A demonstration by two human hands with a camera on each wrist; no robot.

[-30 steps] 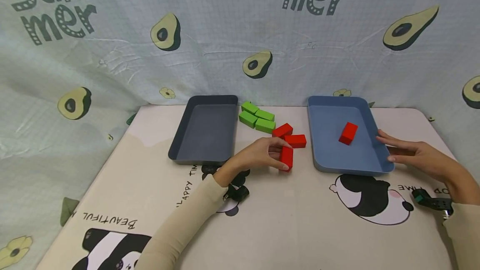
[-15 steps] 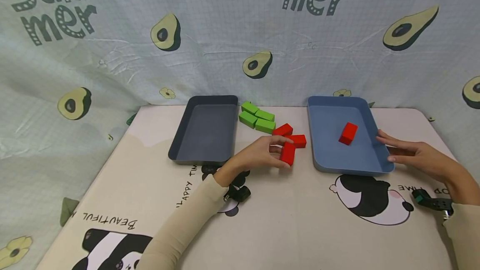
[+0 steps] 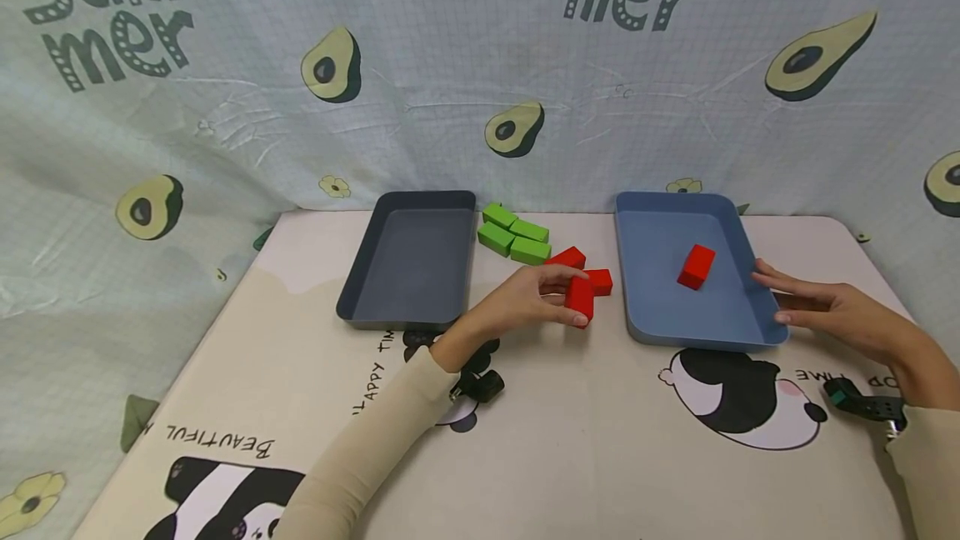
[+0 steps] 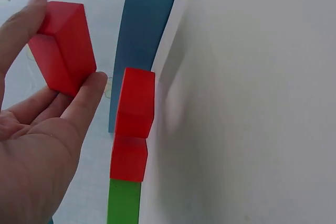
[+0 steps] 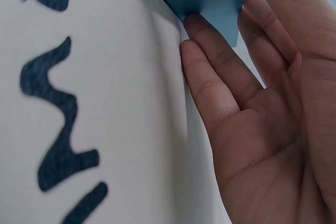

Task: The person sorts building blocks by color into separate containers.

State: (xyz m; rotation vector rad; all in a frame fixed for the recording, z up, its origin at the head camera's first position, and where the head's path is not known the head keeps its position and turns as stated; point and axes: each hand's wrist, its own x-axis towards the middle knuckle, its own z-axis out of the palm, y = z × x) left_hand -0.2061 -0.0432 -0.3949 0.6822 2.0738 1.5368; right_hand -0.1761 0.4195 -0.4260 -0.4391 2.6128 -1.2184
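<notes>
“Summer”-printed cloth [image 3: 442, 15] hangs behind; left hand [image 3: 521, 304] pinches a red block [image 3: 580, 300], unclenched right hand [image 3: 851, 315] touches a blue tray [image 3: 663, 311].

One block [image 3: 697, 267] inside the right tray [image 3: 660, 311]

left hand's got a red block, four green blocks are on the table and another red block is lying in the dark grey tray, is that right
Not quite: the other red block lies in the blue tray, not the dark grey tray, as the head view shows. The left hand does hold a red block, and four green blocks are on the table.
</notes>
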